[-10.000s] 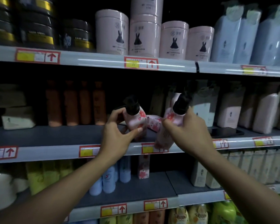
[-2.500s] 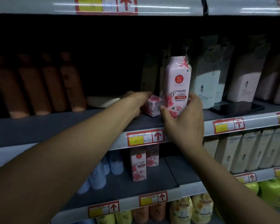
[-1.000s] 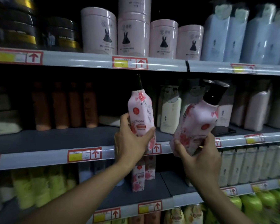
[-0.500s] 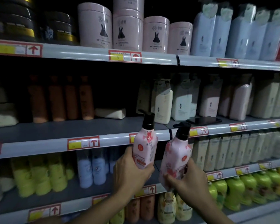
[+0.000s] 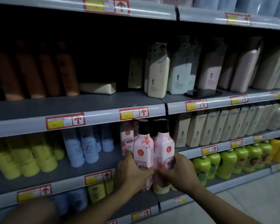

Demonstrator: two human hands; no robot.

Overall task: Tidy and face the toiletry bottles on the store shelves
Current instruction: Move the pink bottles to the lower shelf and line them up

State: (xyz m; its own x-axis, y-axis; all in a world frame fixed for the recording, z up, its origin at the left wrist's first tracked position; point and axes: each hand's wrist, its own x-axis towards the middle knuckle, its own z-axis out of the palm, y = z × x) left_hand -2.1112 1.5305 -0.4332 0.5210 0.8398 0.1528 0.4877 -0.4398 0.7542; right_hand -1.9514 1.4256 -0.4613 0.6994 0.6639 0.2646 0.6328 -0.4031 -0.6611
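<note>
Dim store shelves, with two pink bottles held side by side at the third tier.

Grey shelves (image 5: 90, 109) carry rows of toiletries: brown tubes (image 5: 39, 73) and cream bottles (image 5: 158, 75) on the upper tier, a dark phone (image 5: 204, 93) lying flat beside them, yellow-green bottles (image 5: 23, 157) and pale blue bottles (image 5: 81, 147) below. The left hand (image 5: 131, 173) wraps its fingers around the lower part of the left pink bottle (image 5: 143, 149), and the right hand (image 5: 181, 172) grips the base of the right pink bottle (image 5: 164, 147). Both bottles stand upright, black caps up, touching one another, in front of a similar pink floral pack (image 5: 126, 136). Whether their bases rest on the shelf is hard to tell, as the hands hide them.
</note>
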